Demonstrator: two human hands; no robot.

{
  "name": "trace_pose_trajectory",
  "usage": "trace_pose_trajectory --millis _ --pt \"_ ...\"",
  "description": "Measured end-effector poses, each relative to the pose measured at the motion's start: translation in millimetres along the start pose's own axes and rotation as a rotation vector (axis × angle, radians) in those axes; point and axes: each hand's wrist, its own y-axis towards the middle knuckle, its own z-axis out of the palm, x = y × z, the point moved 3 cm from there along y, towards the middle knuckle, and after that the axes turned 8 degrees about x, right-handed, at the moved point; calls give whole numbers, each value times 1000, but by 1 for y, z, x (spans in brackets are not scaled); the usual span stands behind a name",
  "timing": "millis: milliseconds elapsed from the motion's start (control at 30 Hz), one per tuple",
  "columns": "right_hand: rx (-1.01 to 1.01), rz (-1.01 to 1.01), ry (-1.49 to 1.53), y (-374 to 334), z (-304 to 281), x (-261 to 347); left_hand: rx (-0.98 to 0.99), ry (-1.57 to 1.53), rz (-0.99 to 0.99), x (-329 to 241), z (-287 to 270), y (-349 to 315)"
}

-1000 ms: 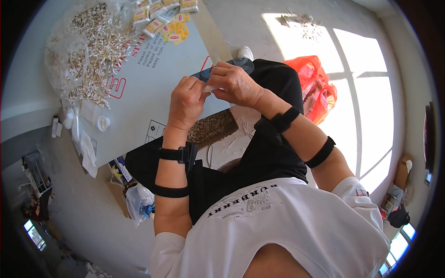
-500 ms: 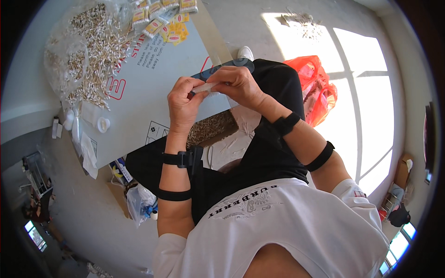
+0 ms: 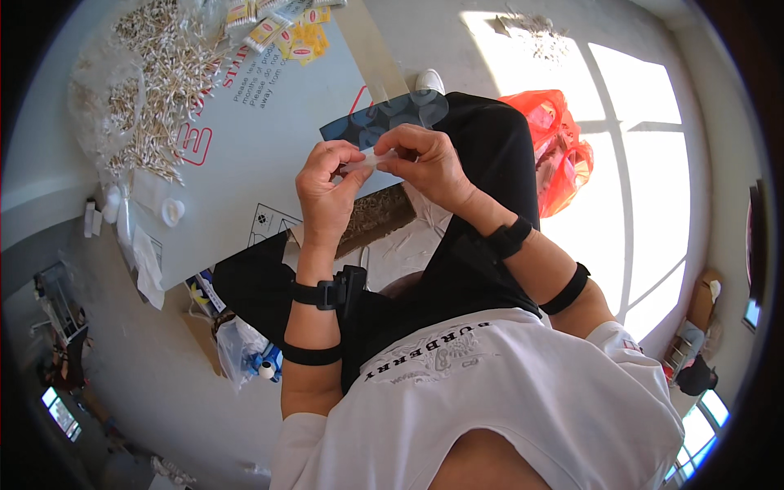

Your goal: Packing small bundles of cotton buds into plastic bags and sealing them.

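Between my two hands, over the table's near edge, is a small translucent white plastic bag [image 3: 372, 158]. My left hand [image 3: 328, 186] pinches one side of it between thumb and fingers. The other side sits in the pinch of my right hand [image 3: 428, 167]. Whether anything is inside the bag, I cannot tell. A large heap of cotton swabs [image 3: 155, 90] spills from a clear bag at the table's far left. Filled swab packs [image 3: 269, 28] and loose yellow cards [image 3: 307, 45] lie at the far edge.
A dark see-through sheet [image 3: 390, 114] lies beyond my hands at the table [image 3: 237, 175] corner. Below the table edge stands a carton of swabs [image 3: 377, 217]. A round white container [image 3: 172, 211] is on the left. The red plastic bag [image 3: 551, 151] sits on the floor at right.
My hands have drawn slightly apart and the bag between them has turned. The view has shifted a little, and the dark sheet shows more.
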Motion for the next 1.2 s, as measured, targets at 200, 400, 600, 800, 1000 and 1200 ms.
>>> trace_pose_trajectory --millis 200,400,600,800,1000,1200 --pt "-17 -132 -169 -4 1 7 39 139 35 -17 6 -2" --pt "29 -173 -278 -5 2 10 94 163 -38 -21 7 -3" --pt "38 -393 -429 -4 4 7 101 489 228 -22 13 1" --pt "14 -337 -430 -3 4 7 82 515 254 -21 -3 -2" --pt "-17 -86 -205 -1 4 8 99 234 -55 -16 -5 -1" --pt "-57 107 -151 0 10 0 71 74 -174 -10 -1 0"
